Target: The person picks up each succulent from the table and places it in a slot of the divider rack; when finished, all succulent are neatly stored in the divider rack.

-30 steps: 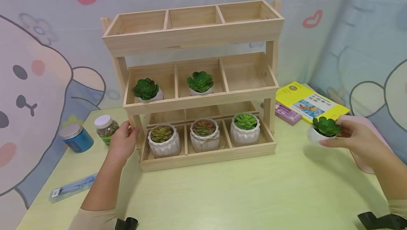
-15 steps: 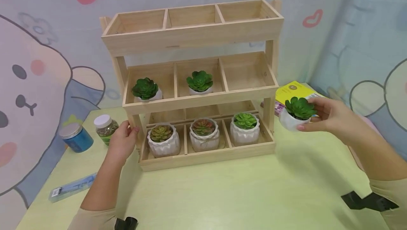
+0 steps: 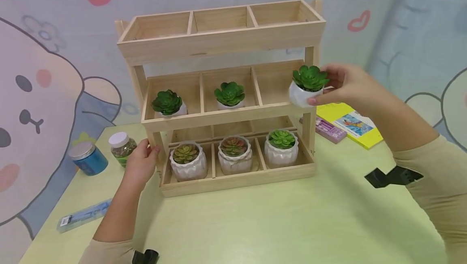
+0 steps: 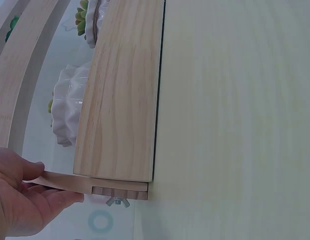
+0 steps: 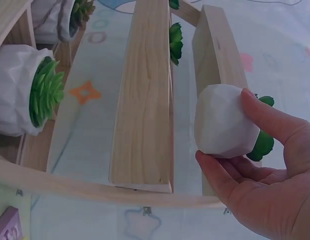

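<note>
My right hand (image 3: 350,83) grips a small white pot with a green succulent (image 3: 309,78) between thumb and fingers. In the head view the pot overlaps the right compartment of the middle tier; in the right wrist view the white pot (image 5: 224,120) hangs in the air beside the shelf. My left hand (image 3: 141,162) pinches the left leg of the three-tier wooden plant shelf (image 3: 222,49), and the left wrist view shows thumb and fingers on that wooden leg (image 4: 65,182). Two potted green succulents (image 3: 167,102) sit in the left and middle compartments of the middle tier.
The bottom tier bears three succulents in white ceramic pots (image 3: 235,162). Left of the shelf are a seed jar (image 3: 122,146), a blue jar (image 3: 88,158) and a flat pale-blue case (image 3: 84,215). Behind the right arm lie a yellow book (image 3: 359,128) and a purple box (image 3: 330,130).
My right hand has carried the potted succulent leftward and up, from above the table's right side to the middle tier's right end. The left hand stays on the shelf leg.
</note>
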Action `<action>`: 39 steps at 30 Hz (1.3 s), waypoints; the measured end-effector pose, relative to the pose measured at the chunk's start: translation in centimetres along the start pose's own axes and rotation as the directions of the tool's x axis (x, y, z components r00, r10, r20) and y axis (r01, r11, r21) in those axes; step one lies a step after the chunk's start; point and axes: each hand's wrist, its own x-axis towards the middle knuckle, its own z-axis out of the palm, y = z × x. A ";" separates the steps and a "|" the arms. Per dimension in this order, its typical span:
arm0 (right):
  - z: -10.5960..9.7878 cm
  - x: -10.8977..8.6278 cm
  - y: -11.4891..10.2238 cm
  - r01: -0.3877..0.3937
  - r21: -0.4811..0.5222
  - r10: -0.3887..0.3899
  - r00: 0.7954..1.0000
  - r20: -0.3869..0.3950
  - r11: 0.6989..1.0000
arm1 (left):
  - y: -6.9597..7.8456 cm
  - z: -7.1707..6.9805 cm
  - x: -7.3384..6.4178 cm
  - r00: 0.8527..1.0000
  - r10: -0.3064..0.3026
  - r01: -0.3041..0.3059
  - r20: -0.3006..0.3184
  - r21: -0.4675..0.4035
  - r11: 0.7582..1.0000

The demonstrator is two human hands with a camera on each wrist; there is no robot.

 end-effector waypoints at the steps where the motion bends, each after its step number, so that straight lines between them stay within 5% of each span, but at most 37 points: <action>1: 0.1 0.5 -0.3 -0.003 0.005 0.003 1.000 0.000 1.000 | 0.0 0.0 0.0 1.000 -0.001 0.001 -0.001 0.002 1.000; 13: 3.0 4.6 -0.7 -0.020 -0.062 0.012 0.992 -0.126 0.998 | -0.2 0.0 -0.1 1.000 -0.002 0.002 -0.004 0.016 1.000; 24: 4.1 6.1 0.0 -0.066 -0.198 0.064 0.998 -0.017 0.978 | 0.0 -0.1 -0.1 1.000 -0.027 0.027 0.002 0.019 0.999; 39: 3.6 6.4 0.4 -0.111 -0.128 0.117 0.992 0.037 0.985 | 0.2 -0.1 -0.1 1.000 -0.003 0.004 -0.005 0.020 1.000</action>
